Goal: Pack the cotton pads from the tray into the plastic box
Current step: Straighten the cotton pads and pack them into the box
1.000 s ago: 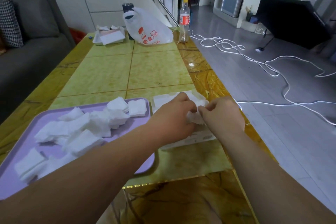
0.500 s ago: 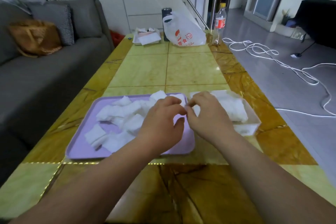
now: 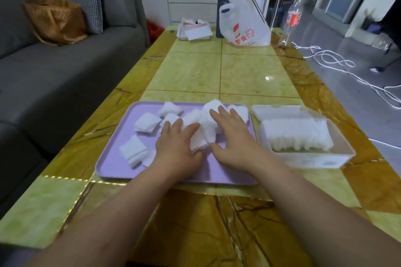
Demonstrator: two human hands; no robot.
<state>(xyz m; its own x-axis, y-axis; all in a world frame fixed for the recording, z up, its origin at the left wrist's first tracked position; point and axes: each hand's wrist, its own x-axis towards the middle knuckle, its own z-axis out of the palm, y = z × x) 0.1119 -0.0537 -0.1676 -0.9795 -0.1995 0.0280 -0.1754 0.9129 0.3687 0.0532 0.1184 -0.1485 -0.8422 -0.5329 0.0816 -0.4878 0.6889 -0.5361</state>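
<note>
Left hand [image 3: 176,149]: flat and palm-down over the middle of the tray, fingers spread and lying on the loose heap; nothing is pinched or lifted. It looks placed to rake pads inward from its side.
Right hand [image 3: 233,138]: also spread flat, fingertips [image 3: 219,111] reaching the far part of the heap, thumb turned toward the left hand. The two hands bracket the pile, which suggests gathering a batch between them rather than picking single pads.
Tray [image 3: 108,166]: lilac, along the near edge of the tabletop [image 3: 249,76], its long side toward the person, so both arms reach it straight.
Cotton pads [image 3: 204,128]: most bunched between the hands; a few small stacks lie apart toward the tray's left end and far edge.
Plastic box [image 3: 321,159]: just beside the tray's right end, near the tabletop's right edge, open, with a row of pads already standing inside. Close placement keeps each transfer short.
Far end: a plastic bag [image 3: 244,26], a bottle [image 3: 290,21] and papers [image 3: 195,31] sit well apart from the work.
Change: half a second ago the fingertips of both hands met in a pinch over the tray's right end; a second ago they worked at the box. Now both have opened and moved left onto the pile.
Progress: judged partway, with many pads left on the tray.
</note>
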